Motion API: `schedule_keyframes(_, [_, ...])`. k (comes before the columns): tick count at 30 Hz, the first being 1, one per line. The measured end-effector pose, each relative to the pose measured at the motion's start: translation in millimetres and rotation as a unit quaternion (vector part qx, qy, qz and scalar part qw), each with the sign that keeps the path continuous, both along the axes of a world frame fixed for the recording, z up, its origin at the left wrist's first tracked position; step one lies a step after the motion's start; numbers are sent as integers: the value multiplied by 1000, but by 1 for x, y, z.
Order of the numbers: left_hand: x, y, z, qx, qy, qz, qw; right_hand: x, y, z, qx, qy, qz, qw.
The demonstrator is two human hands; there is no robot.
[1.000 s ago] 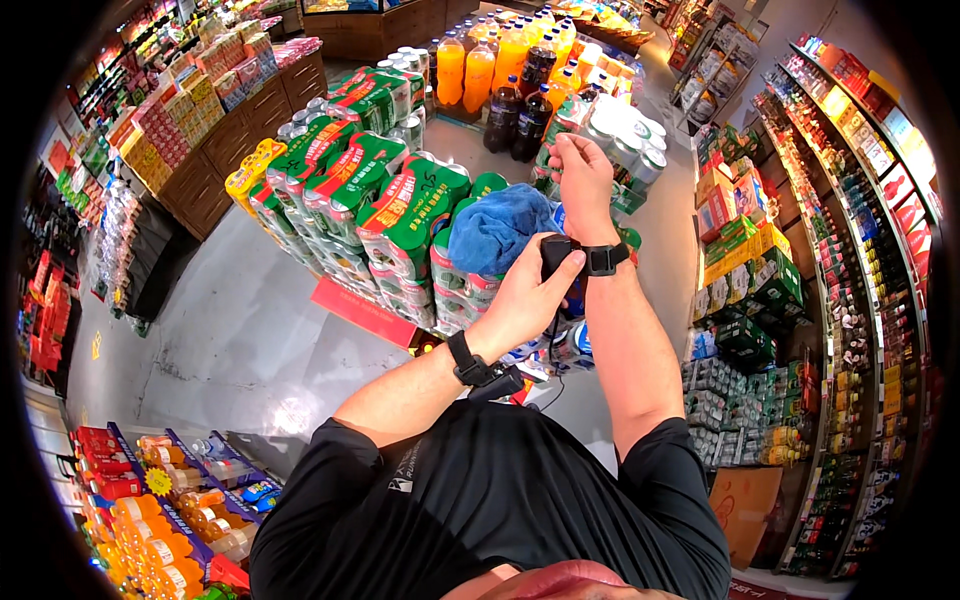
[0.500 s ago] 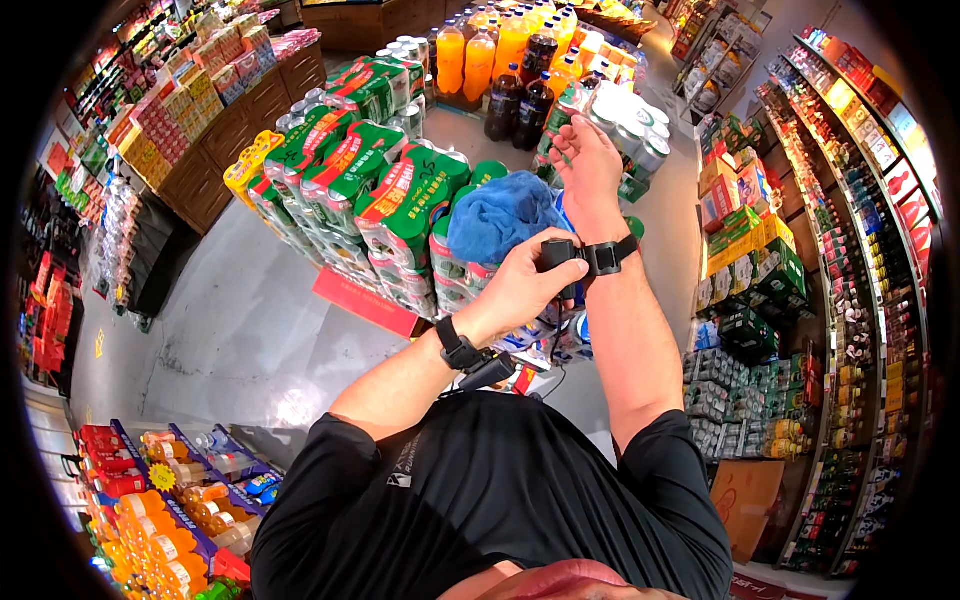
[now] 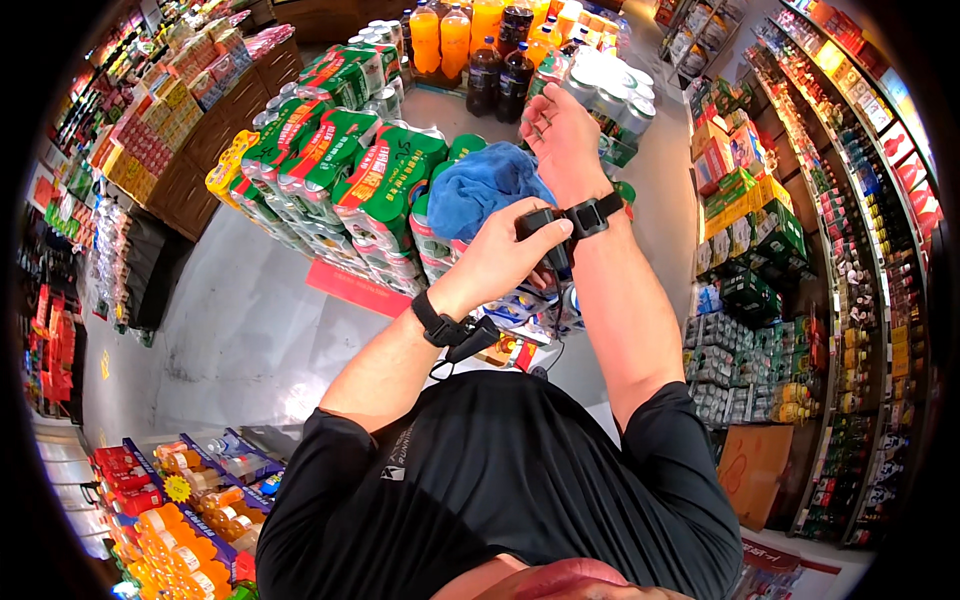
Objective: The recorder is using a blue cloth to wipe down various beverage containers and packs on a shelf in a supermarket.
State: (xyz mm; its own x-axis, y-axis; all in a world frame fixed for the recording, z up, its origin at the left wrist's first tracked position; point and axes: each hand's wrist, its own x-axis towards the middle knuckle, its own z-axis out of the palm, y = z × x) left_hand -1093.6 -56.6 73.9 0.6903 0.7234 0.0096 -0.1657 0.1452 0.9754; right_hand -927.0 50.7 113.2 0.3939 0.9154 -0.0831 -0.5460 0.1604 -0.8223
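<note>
My left hand (image 3: 505, 250) is closed on a small black box-shaped device (image 3: 540, 224), its thumb lying across the casing. That device sits at the black strap (image 3: 592, 215) round my right wrist. My right hand (image 3: 562, 130) is raised beyond it, palm partly turned inward, fingers loosely bent and apart with nothing in them. Beside both hands, a crumpled blue cloth (image 3: 482, 192) rests on the stacked drink cans. Another black strap (image 3: 437, 322) with a dark device (image 3: 472, 338) circles my left wrist, and a thin cable hangs below my hands.
Green-and-red shrink-wrapped can packs (image 3: 392, 180) are stacked ahead on the left. Orange and dark soda bottles (image 3: 484, 78) stand behind, with white-topped cans (image 3: 615, 95) at their right. Tall shelves (image 3: 850, 290) line the right side; a bottle display (image 3: 180, 545) stands at lower left.
The view has shifted slightly, so the can packs and bottles appear further up and left. My left hand keeps its grip on the device at my right wrist.
</note>
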Motion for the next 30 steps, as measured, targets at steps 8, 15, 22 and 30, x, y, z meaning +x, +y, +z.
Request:
schedule_keyframes(8, [-1,0,-2,1,-2,-23,1000,-7,0,9,-7,54,-25,998])
schedule_keyframes(15, [2,-3,-10,27,-9,13,1000,-3,4,-1,14,-29,-63,998])
schedule_keyframes(22, [-1,-1,-19,-27,-25,-6,999,-4,5,-3,26,-13,-68,997])
schedule_keyframes(30, [-3,-4,-22,-104,-98,31,989,-4,7,-3,54,39,-59,996])
